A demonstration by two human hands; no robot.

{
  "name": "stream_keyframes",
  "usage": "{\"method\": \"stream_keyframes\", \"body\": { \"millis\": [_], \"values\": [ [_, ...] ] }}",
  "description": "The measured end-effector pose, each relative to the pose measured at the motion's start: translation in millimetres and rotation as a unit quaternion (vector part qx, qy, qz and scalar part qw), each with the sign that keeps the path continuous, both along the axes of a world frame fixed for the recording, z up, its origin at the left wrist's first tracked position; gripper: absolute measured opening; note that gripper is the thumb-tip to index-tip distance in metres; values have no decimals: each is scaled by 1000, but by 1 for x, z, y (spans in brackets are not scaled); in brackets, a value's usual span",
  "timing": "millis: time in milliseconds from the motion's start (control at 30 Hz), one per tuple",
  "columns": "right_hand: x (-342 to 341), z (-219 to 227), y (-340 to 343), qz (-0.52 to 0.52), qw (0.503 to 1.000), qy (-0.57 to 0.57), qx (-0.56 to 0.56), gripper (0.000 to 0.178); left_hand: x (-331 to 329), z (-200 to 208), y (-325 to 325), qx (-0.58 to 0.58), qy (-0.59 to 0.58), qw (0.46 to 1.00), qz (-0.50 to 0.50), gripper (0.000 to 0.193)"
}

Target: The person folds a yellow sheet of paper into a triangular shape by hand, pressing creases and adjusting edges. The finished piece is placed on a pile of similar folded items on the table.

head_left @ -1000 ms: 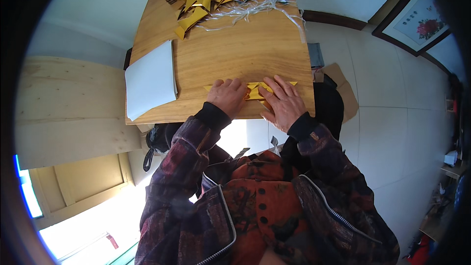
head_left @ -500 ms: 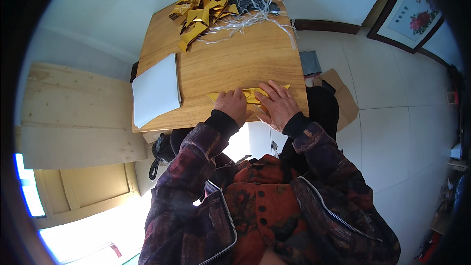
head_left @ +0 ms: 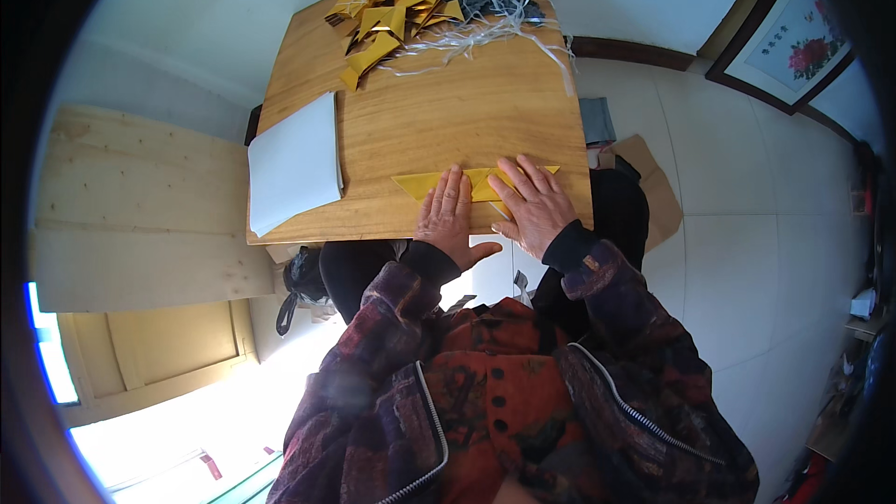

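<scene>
A strip of folded gold paper (head_left: 482,189) lies flat along the near edge of the wooden table (head_left: 448,121), its pointed ends showing on both sides of my hands. My left hand (head_left: 450,219) rests on its left half, fingers stretched forward and thumb spread to the right. On the right half lies my right hand (head_left: 537,206), with the fingers apart and the palm down. Both hands press on the paper without gripping it; part of it is hidden beneath them.
White paper sheets (head_left: 297,166) lie stacked at the table's left edge. Folded gold paper pieces (head_left: 383,21) are heaped at the far side, beside a tangle of clear plastic strips (head_left: 499,23). Cardboard (head_left: 651,191) sits on the floor to the right.
My left hand has flattened from curled fingers to stretched ones, with its thumb swung out. The gold paper now lies flatter under both hands. My right hand stays nearly in place.
</scene>
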State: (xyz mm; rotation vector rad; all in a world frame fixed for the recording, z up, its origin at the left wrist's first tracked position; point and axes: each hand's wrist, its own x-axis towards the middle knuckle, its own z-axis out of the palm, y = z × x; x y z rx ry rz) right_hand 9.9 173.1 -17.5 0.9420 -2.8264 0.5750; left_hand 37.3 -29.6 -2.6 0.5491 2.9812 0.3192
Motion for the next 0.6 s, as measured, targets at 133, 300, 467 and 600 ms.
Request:
{"method": "stream_keyframes", "body": {
  "millis": [133,300,467,600],
  "values": [
    [1,0,0,0,1000,0,5,69,2,-1,1,-20,4,1000,-10,114],
    [7,-1,-8,-36,999,-32,12,71,1,-2,-2,-3,6,1000,-16,107],
    [20,-1,-12,-60,998,-19,-8,75,0,-2,-1,-1,-10,1000,-10,101],
    [25,-1,0,-69,998,-11,11,76,1,1,0,-4,-10,1000,-11,96]
  ]
}}
